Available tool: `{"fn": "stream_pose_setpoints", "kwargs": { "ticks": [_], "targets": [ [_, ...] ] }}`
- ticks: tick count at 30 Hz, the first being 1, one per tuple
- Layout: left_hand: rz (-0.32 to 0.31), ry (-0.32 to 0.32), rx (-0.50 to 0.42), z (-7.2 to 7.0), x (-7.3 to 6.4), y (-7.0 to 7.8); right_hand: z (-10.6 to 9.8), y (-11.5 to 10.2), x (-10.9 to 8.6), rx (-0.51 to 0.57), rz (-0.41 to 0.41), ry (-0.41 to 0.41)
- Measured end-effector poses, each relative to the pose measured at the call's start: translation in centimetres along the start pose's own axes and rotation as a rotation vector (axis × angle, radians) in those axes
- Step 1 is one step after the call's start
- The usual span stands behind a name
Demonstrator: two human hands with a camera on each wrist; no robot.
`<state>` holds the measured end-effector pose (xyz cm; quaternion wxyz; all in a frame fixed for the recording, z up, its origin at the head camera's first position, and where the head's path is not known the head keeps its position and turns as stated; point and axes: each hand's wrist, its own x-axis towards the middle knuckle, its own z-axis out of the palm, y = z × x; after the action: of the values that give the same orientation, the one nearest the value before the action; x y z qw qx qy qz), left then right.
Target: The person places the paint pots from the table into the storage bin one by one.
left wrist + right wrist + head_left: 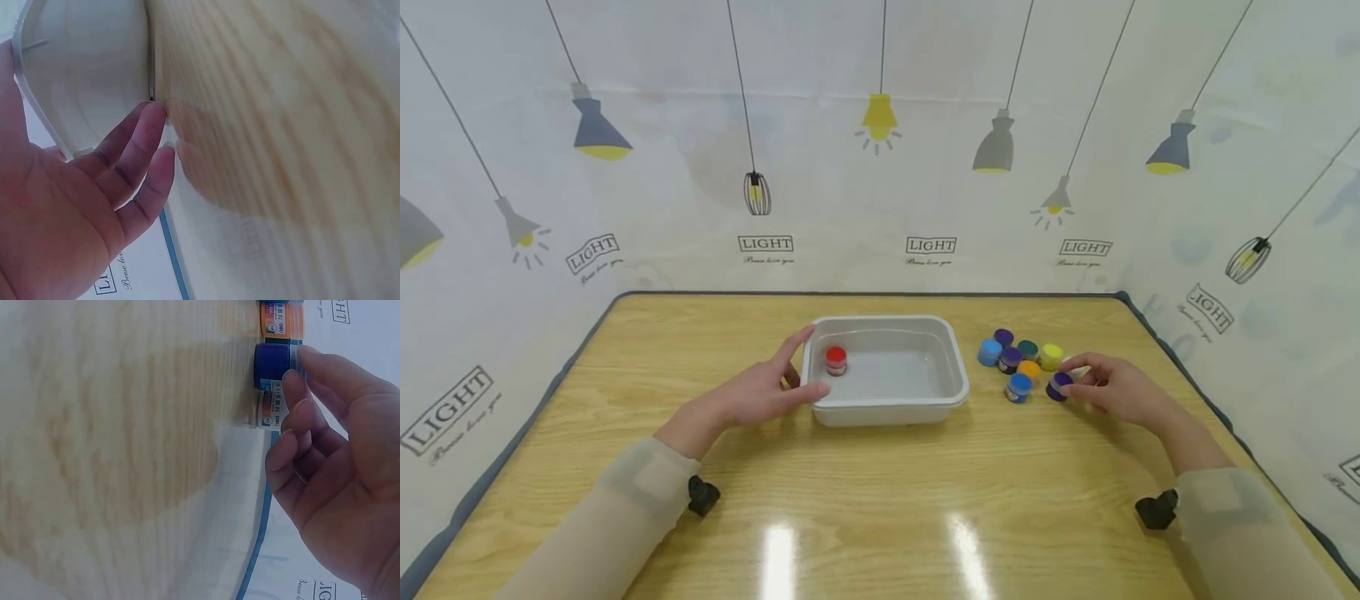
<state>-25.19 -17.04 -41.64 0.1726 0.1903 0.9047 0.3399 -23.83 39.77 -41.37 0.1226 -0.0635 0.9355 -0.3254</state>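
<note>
A white plastic tub (891,414) stands on the table, with a small red-lidded paint jar (836,361) inside its left end. My left hand (758,390) grips the tub's left end, thumb over the front of the rim and index finger at the back corner. In the left wrist view the other fingers (147,134) lie loosely bent against the tub's outer wall. To the right, my right hand (1123,390) pinches a dark purple paint jar (1059,386) between thumb and fingertips. The right wrist view shows this jar (272,365) upright, its lid between the fingers.
Beside the right hand several more paint jars stand in a cluster: a yellow one (1051,357), an orange one (1028,372), a blue one (1018,387), a light blue one (989,352), a green one (1027,351) and purple ones. Printed cloth walls (842,208) border the wooden table (850,500).
</note>
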Motion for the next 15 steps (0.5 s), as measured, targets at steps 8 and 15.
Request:
{"fn": "stream_pose_setpoints", "kwargs": {
  "ticks": [8,15],
  "targets": [
    [0.016,-0.001,0.003,-0.31,0.07,0.37,-0.85,-0.75,-0.07,0.009,-0.006,-0.045],
    [0.007,-0.005,0.021,-0.28,-0.11,0.40,-0.42,-0.60,0.11,-0.031,-0.003,-0.031]
  ]
}}
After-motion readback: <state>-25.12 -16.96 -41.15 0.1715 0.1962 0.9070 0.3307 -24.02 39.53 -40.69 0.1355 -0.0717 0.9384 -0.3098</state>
